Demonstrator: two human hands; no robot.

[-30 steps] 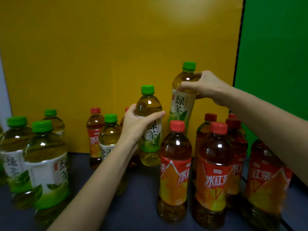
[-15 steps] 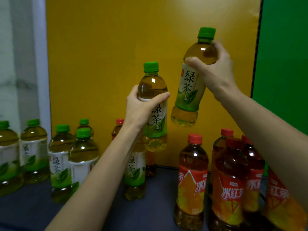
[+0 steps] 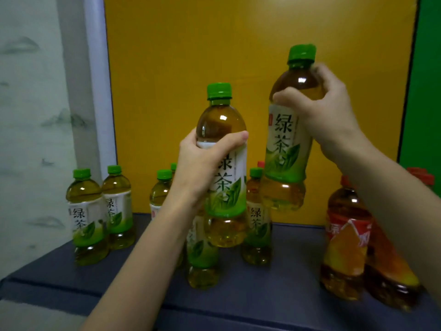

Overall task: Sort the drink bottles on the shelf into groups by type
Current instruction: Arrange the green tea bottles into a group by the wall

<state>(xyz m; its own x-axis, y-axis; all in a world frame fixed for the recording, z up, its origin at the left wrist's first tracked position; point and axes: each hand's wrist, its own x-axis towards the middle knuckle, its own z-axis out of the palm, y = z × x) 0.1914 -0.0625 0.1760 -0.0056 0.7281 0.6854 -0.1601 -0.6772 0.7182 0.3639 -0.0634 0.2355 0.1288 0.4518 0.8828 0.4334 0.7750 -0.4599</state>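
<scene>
My left hand (image 3: 202,163) grips a green-capped green tea bottle (image 3: 226,187) round its upper body, lifted above the shelf. To its right, higher and slightly tilted, my right hand (image 3: 327,120) holds a second green tea bottle (image 3: 286,151) by the shoulder. Several more green tea bottles (image 3: 87,216) stand on the dark shelf (image 3: 286,283) at left and centre, some partly hidden behind my left arm. Red-capped iced black tea bottles (image 3: 346,240) stand at the right, partly covered by my right forearm.
A yellow back panel (image 3: 191,56) closes the shelf behind the bottles, with a green panel (image 3: 427,91) at the right. A pale painted wall (image 3: 31,115) lies beyond the shelf's left end. The shelf's front edge runs near the bottom of the view.
Both hands have lifted their green tea bottles off the shelf and carried them leftward. The view has swung left, so more green tea bottles and the pale wall show.
</scene>
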